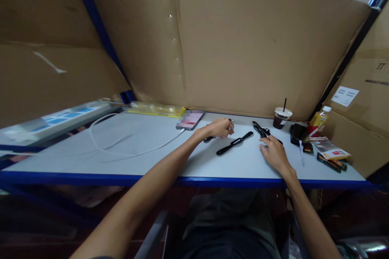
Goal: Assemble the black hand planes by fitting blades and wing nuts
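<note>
My left hand (222, 128) is over the middle of the table with its fingers curled. A small dark tip with a thin end shows just past its knuckles, but what the fingers hold is hidden. Below the wrist lies a dark piece (209, 139), mostly covered. In front of this hand is a long, slim black part (235, 143) with a slot in its middle, lying diagonally. My right hand (274, 153) lies low over the table, thumb apart from the fingers. Its fingertips reach a small cluster of black parts (260, 129), partly covered by the hand.
A phone (191, 119) with a white cable (139, 154) lies behind my left forearm. At the back right stand an iced drink cup (282, 118) and a bottle (320, 119), near packets (330, 148). Cardboard (231, 48) walls the table; its front edge (231, 182) is blue.
</note>
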Available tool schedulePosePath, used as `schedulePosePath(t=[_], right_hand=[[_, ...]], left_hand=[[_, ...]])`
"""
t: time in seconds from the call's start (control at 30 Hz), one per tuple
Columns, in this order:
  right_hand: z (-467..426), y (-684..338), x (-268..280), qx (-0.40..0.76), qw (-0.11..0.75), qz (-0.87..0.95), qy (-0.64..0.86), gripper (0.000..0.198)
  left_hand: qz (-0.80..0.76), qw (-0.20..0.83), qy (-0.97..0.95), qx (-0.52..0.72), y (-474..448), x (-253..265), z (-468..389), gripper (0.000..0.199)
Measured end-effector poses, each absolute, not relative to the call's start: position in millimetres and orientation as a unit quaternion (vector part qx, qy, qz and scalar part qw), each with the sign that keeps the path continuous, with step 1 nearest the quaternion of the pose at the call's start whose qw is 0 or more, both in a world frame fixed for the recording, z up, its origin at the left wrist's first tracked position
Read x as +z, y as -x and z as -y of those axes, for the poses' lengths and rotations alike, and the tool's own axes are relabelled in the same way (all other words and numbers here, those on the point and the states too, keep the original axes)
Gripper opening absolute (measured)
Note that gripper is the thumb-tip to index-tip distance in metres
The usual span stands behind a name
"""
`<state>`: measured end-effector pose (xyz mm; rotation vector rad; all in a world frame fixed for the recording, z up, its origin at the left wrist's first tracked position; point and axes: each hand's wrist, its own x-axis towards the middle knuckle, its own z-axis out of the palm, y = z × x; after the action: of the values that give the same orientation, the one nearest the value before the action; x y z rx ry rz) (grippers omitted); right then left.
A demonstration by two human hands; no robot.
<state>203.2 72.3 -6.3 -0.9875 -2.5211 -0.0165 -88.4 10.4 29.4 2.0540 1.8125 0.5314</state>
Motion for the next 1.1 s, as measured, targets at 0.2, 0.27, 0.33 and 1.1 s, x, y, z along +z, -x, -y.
schedulePosePath(t=[0.2,0.27,0.33,1.1], right_hand=[[-73.0,-203.1,-6.9,0.006,0.21,0.912,0.353,0.026],[-73.4,-203.1,-7.0,0.008,0.209,0.913,0.351,0.025],[-74.1,-203.1,-7.4,0.011,0.21,0.913,0.349,0.025],[-70.6,-202.3,-5.9,0.111,0.217,0.932,0.267,0.023]], left_hand=[[-0.645,0.176,-0.729,0.145,88.1,25.4,-11.5,0.014],[-0.646,0.161,-0.734,0.139,88.7,24.8,-12.3,0.016],[-0.647,0.141,-0.737,0.135,88.9,25.6,-12.5,0.016],[-0.813,-0.014,-0.578,0.069,129.6,38.0,-1.8,0.024]])
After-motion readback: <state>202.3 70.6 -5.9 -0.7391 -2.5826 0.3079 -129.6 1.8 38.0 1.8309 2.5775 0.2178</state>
